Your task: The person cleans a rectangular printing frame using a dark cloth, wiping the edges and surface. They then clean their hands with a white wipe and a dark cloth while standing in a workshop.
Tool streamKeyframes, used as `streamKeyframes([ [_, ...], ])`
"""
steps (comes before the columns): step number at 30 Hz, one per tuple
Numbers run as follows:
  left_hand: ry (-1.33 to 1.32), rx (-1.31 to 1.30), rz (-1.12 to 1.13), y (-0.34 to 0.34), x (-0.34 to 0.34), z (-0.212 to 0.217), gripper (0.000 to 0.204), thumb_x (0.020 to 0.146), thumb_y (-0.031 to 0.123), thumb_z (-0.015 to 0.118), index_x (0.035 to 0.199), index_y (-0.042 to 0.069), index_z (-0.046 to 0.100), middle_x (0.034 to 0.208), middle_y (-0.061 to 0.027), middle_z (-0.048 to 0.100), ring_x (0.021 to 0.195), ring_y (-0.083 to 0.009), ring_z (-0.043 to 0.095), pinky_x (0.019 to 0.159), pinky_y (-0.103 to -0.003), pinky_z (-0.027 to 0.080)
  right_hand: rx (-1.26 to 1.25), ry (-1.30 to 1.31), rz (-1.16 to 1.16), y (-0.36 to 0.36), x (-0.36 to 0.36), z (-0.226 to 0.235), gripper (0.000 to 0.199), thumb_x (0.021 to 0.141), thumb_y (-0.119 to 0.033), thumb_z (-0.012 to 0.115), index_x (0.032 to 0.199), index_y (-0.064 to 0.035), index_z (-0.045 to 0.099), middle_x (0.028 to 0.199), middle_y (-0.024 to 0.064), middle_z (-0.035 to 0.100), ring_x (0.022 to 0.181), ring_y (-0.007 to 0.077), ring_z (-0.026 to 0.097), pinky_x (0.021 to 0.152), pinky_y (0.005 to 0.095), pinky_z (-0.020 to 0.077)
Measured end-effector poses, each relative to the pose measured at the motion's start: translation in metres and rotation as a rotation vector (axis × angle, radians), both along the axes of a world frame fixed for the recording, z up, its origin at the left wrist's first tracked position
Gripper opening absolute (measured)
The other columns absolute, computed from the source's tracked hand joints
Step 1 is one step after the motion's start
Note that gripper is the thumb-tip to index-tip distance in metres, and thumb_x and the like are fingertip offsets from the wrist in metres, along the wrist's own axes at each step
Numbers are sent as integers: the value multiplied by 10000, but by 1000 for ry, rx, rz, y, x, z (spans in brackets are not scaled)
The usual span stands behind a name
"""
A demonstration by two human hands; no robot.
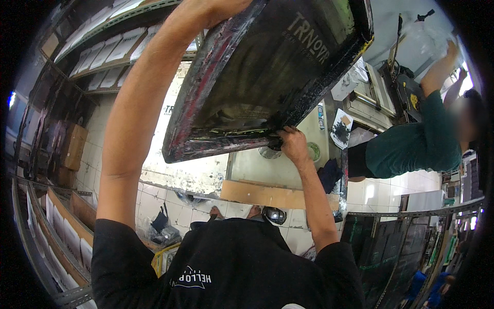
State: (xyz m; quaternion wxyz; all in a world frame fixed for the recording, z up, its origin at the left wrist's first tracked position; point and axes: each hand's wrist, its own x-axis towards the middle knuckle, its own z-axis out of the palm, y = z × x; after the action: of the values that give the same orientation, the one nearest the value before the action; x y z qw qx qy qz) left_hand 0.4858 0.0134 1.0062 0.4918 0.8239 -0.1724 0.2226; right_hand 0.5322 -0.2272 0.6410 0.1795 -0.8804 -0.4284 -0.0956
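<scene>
A large dark screen printing frame (257, 77) is tilted up in front of me, its edges crusted with ink and its mesh bearing pale lettering. My left arm stretches up to the frame's upper left side. There my left hand (226, 7) is partly cut off by the picture's top edge, its fingers hidden. At the frame's lower edge, my right hand (293, 144) is closed on the frame beside a small dark piece whose kind I cannot make out. Beneath the frame lies a white printing table (200, 172) with printed lettering, partly covered.
A green round roll (313, 151) and a cardboard strip (262, 193) lie on the table, where a dark cloth (329, 175) hangs at the right. A co-worker in a green shirt (411, 147) stands to the right. Shelves (110, 44) with flat white sheets line the left.
</scene>
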Motion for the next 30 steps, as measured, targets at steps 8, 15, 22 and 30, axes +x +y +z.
streamKeyframes([
  [8,-12,-72,-160,0,-13,0,470,834,104,704,1245,-75,561,1086,-160,671,970,-212,632,902,-323,485,20,16,-21,-15,0,5,413,623,42,624,1005,-80,724,1066,183,676,955,362,651,824,422,550],
  [15,-25,-19,-97,-4,-6,-1,492,838,119,698,1266,-72,548,1117,-167,667,1001,-224,625,931,-328,471,31,-84,-14,1,-4,8,438,632,42,633,1041,-84,726,1053,195,679,928,364,660,842,414,551],
  [22,0,28,-21,-10,-21,6,485,835,137,706,1244,-79,562,1099,-178,675,972,-237,641,923,-338,480,21,20,-7,0,-4,4,362,660,22,630,1000,-59,724,1005,183,685,911,363,660,795,423,551],
  [30,34,-8,-158,-16,-38,11,453,853,147,693,1218,-96,577,1098,-191,682,967,-232,649,925,-342,485,89,-28,20,2,-3,17,328,666,21,626,968,-61,724,960,158,690,887,361,658,776,425,549],
])
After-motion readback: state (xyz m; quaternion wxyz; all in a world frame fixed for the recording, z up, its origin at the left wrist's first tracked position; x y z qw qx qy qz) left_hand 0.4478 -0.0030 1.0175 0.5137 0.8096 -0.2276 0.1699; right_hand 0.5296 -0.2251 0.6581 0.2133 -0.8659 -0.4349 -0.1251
